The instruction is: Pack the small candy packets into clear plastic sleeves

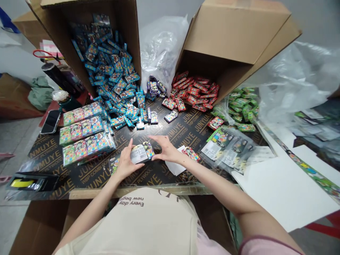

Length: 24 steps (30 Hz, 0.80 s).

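Observation:
My left hand (125, 163) is closed around the left end of a row of small boxes (139, 153). A grey, barcoded face of the row shows, with a colourful box at its right end. Around that right end curves my right hand (167, 150), thumb and forefinger apart; whether the thumb touches the row I cannot tell. A green printed packet (114, 165) lies partly hidden beside my left wrist. Just beyond the hands are a purple-sided box (171, 116) and several loose blue boxes (140, 124). Under my right forearm lie a white sheet (175, 167) and a red box (190, 153).
Cartons spill blue boxes (117, 74) and red boxes (199, 90). Green boxes (244, 106) lie at the right, near flat printed sleeves (228, 148) and white card (287, 184). Wrapped packs (83, 132), a phone (50, 122) and a tape dispenser (34, 182) sit left.

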### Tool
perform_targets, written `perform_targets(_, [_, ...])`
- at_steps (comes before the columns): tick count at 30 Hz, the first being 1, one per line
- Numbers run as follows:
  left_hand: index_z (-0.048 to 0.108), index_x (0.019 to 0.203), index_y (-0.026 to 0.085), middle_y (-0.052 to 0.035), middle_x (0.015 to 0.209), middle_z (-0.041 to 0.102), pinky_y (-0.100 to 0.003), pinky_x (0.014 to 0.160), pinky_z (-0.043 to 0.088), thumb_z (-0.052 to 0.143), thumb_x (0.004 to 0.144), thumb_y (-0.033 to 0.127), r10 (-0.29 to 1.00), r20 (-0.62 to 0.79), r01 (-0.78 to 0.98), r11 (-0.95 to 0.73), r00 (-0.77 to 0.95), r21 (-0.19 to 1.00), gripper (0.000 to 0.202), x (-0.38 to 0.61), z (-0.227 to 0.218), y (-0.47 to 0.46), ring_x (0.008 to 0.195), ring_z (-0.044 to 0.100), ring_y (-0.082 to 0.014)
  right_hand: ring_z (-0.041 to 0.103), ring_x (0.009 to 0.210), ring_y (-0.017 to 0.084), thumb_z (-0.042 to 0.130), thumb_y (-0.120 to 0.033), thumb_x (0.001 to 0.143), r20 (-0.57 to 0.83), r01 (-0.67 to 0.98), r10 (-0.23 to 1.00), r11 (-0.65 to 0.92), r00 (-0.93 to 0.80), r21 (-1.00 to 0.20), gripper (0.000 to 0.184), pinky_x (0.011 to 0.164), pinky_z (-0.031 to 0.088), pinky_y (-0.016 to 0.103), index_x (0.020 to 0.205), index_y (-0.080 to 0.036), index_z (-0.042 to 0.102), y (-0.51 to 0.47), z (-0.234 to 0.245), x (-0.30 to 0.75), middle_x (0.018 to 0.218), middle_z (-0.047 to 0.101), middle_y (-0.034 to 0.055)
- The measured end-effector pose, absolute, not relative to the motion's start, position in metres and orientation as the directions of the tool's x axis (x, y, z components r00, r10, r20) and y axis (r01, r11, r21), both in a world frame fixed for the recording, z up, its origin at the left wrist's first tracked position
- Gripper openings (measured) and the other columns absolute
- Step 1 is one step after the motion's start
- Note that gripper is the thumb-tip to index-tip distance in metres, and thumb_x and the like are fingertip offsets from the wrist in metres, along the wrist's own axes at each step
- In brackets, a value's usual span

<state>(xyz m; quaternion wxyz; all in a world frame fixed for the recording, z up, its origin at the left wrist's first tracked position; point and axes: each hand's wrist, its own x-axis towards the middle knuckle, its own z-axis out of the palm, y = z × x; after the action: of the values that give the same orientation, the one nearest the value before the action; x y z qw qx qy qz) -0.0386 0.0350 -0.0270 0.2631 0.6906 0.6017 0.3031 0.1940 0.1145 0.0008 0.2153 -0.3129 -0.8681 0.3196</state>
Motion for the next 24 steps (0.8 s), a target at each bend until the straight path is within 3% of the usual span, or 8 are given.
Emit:
perform_targets(3, [0.006, 0.151, 0.025, -0.0089, 0.123, 0.058, -0.044, 0.101, 0.039, 0.081, 0.06, 0.04, 0.995, 0.097, 0.671, -0.096, 0.035, 0.735, 0.119, -0.041, -0.028, 0.038, 0.113, 0.055, -0.0271, 0.056, 0.114, 0.027, 0.07, -0.051, 0.077, 0.145, 0.401, 0.709, 0.541, -0.69, -0.739, 0.081, 0.098, 0.029, 0.043, 0.143, -0.023, 0.033, 0.105, -0.003, 0.189, 0.117, 0.066, 0.0109])
perform_targets(6, [0.006, 0.151, 0.024, -0.0096, 0.123, 0.057, -0.045, 0.1, 0.039, 0.08, 0.061, 0.04, 0.993, 0.104, 0.702, -0.118, 0.063, 0.702, 0.118, -0.04, -0.034, 0.039, 0.113, 0.054, -0.0275, 0.058, 0.112, 0.023, 0.057, -0.047, 0.089, 0.119, 0.381, 0.687, 0.529, -0.717, -0.758, 0.061, 0.099, 0.028, 0.042, 0.142, -0.025, 0.036, 0.12, -0.005, 0.189, 0.11, 0.07, 0.0072])
perform_targets(10, [0.007, 0.151, 0.023, -0.0112, 0.122, 0.056, -0.047, 0.1, 0.038, 0.078, 0.063, 0.037, 0.978, 0.096, 0.779, -0.207, 0.187, 0.592, 0.114, -0.036, -0.047, 0.036, 0.112, 0.052, -0.0298, 0.044, 0.126, 0.03, 0.057, -0.041, 0.089, 0.206, 0.753, 0.915, 0.404, -0.348, -0.52, 0.051, 0.1, 0.029, 0.047, 0.134, -0.02, 0.048, 0.205, -0.011, 0.209, 0.138, 0.052, 0.0151])
perform_targets(12, [0.008, 0.151, 0.022, -0.012, 0.121, 0.054, -0.048, 0.101, 0.036, 0.076, 0.064, 0.036, 0.964, 0.097, 0.805, -0.261, 0.249, 0.533, 0.112, -0.033, -0.052, 0.032, 0.112, 0.05, -0.0308, 0.033, 0.134, 0.036, 0.063, -0.04, 0.084, 0.187, 0.893, 0.966, 0.239, -0.178, -0.381, 0.063, 0.1, 0.028, 0.052, 0.14, -0.018, 0.042, 0.254, -0.013, 0.222, 0.149, 0.035, 0.0191])
perform_targets(14, [0.009, 0.151, 0.021, -0.0122, 0.121, 0.053, -0.049, 0.102, 0.034, 0.074, 0.066, 0.035, 0.958, 0.109, 0.822, -0.283, 0.265, 0.493, 0.109, -0.031, -0.056, 0.029, 0.113, 0.049, -0.0308, 0.029, 0.136, 0.038, 0.062, -0.034, 0.084, 0.147, 0.938, 0.981, 0.17, -0.13, -0.303, 0.067, 0.101, 0.027, 0.054, 0.143, -0.015, 0.036, 0.288, -0.016, 0.228, 0.15, 0.031, 0.0221])
perform_targets(19, [0.011, 0.151, 0.02, -0.012, 0.121, 0.052, -0.048, 0.104, 0.033, 0.072, 0.067, 0.033, 0.959, 0.115, 0.83, -0.282, 0.258, 0.481, 0.105, -0.028, -0.058, 0.027, 0.114, 0.048, -0.0299, 0.052, 0.115, 0.033, 0.053, -0.026, 0.087, 0.128, 0.908, 0.959, 0.28, -0.252, -0.312, 0.044, 0.097, 0.034, 0.048, 0.129, -0.011, 0.052, 0.279, -0.036, 0.209, 0.117, 0.063, 0.0213])
perform_targets(21, [0.015, 0.151, 0.02, -0.0125, 0.123, 0.052, -0.048, 0.104, 0.033, 0.072, 0.067, 0.033, 0.962, 0.1, 0.828, -0.27, 0.254, 0.491, 0.102, -0.029, -0.057, 0.027, 0.115, 0.048, -0.0302, 0.058, 0.107, 0.031, 0.058, -0.026, 0.083, 0.129, 0.887, 0.95, 0.311, -0.283, -0.341, 0.041, 0.094, 0.037, 0.045, 0.121, -0.012, 0.057, 0.257, -0.042, 0.202, 0.107, 0.067, 0.0186])
perform_targets(24, [0.028, 0.148, 0.022, -0.0124, 0.124, 0.053, -0.051, 0.105, 0.031, 0.076, 0.062, 0.036, 0.971, 0.048, 0.814, -0.222, 0.234, 0.537, 0.099, -0.03, -0.052, 0.03, 0.117, 0.048, -0.0308, 0.064, 0.096, 0.026, 0.058, -0.029, 0.082, 0.144, 0.855, 0.957, 0.289, -0.251, -0.432, 0.043, 0.087, 0.044, 0.039, 0.122, -0.016, 0.052, 0.226, -0.038, 0.202, 0.105, 0.069, 0.0133])
